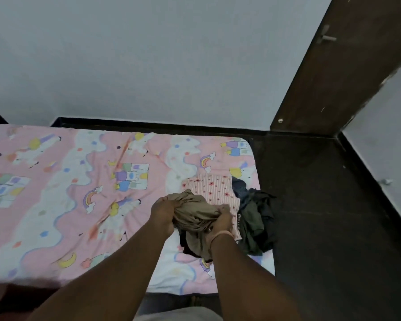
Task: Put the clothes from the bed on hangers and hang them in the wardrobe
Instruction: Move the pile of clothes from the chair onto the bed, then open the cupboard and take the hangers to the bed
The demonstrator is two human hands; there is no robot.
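A bunched tan garment is gripped from both sides, my left hand on its left end and my right hand on its right. Its lower part hangs down over the bed, which has a pink cartoon-print sheet. Behind it lies a pink striped garment with red flowers. To the right, at the bed's edge, sits a heap of dark green and dark blue clothes. No hanger or wardrobe is in sight.
A dark brown door stands open at the back right, against the pale wall. Dark floor runs along the right of the bed. A small pale object lies by the right wall.
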